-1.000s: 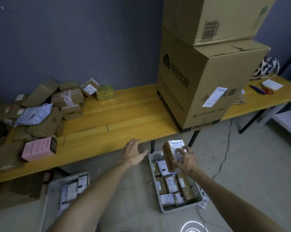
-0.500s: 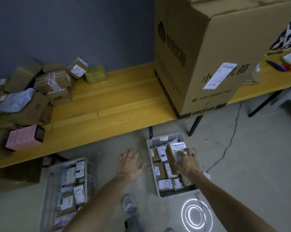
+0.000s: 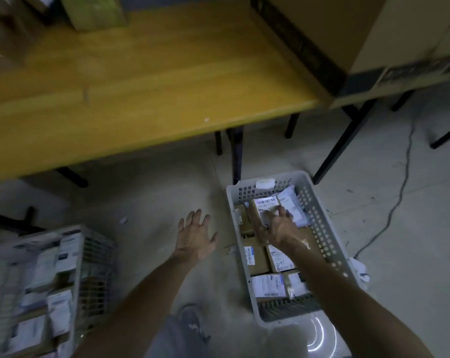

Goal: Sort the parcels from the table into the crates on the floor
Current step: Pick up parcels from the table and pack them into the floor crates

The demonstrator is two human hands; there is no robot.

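Observation:
My right hand [image 3: 273,226] reaches down into the grey crate [image 3: 324,228] on the floor at the right and grips a small brown parcel with a white label [image 3: 264,206], set among several other labelled parcels there. My left hand [image 3: 195,235] hovers over the bare floor left of that crate, fingers spread and holding nothing. A second grey crate [image 3: 94,257] with several parcels stands at the lower left, blurred.
The yellow table [image 3: 151,81] spans the top of the view, its black legs [image 3: 236,153] just behind the right crate. A big cardboard box [image 3: 322,34] sits on the table's right end, a greenish parcel [image 3: 94,11] at its back left. A cable [image 3: 399,192] runs over the floor at the right.
I have bent lower towards the floor. My right hand has carried the brown parcel down into the right crate. My left hand has stayed spread over the floor beside it.

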